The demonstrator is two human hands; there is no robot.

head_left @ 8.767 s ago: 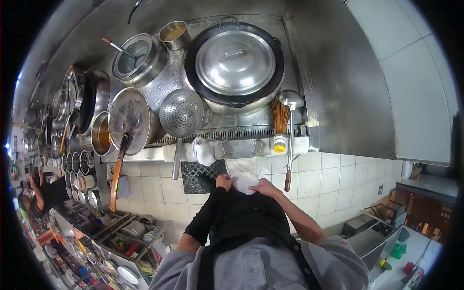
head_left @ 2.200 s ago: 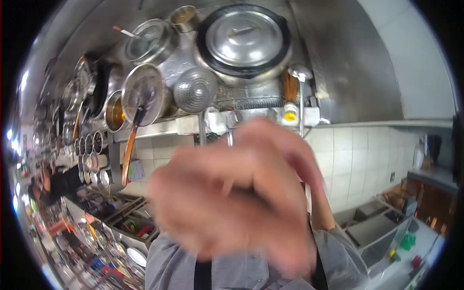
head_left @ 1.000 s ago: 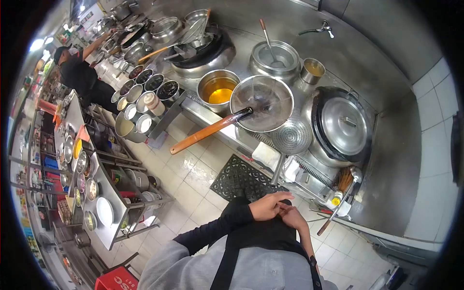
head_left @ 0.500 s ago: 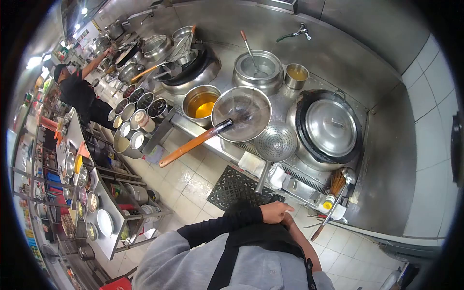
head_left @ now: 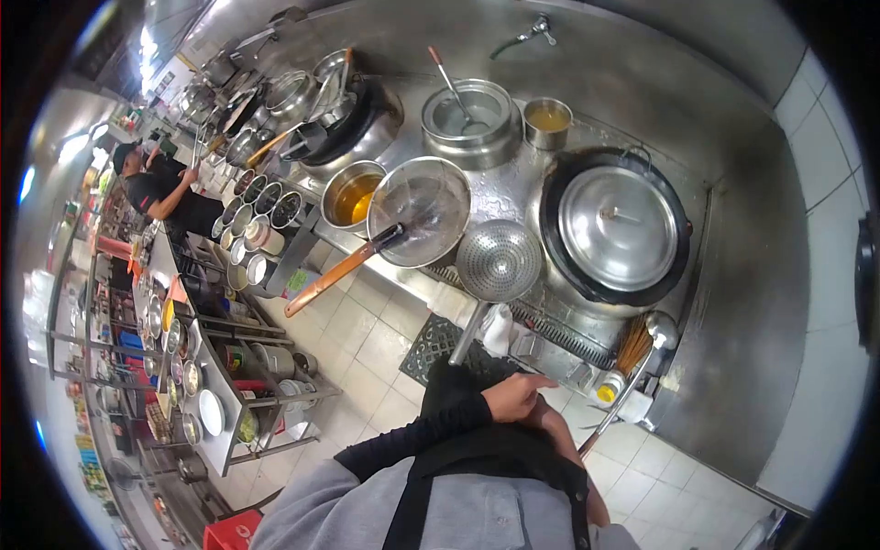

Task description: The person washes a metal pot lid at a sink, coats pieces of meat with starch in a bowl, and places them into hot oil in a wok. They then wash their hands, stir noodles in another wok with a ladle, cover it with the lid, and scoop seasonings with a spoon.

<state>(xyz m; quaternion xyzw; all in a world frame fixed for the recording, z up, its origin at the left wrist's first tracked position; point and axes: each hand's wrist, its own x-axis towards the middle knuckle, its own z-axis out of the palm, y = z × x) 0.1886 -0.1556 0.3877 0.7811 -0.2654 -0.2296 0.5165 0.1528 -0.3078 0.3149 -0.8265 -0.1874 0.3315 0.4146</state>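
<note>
My left hand (head_left: 511,398), at the end of a black sleeve, lies across my right hand (head_left: 547,420) in front of my apron. One finger of the left hand stretches out to the right, with no object visible in it. The right hand's fingers are mostly hidden beneath the left. Beside them runs the wooden handle of a ladle (head_left: 662,330) on the stove edge; no grip on it shows. Ahead of the hands, a perforated skimmer (head_left: 498,260) rests with its handle toward me. A mesh strainer (head_left: 420,199) sits beside a pot of yellow oil (head_left: 353,197).
A lidded wok (head_left: 616,229) stands at right, with a bamboo brush (head_left: 634,348) and a yellow-capped bottle (head_left: 607,389) near it. Behind are a water pot (head_left: 469,119) and a small pot (head_left: 548,122). Seasoning containers (head_left: 266,197) and a co-worker (head_left: 160,188) are at left.
The view has turned, so the stove items appear shifted left. My hands stay together at my waist. The co-worker's reaching arm has drawn back from the far stove.
</note>
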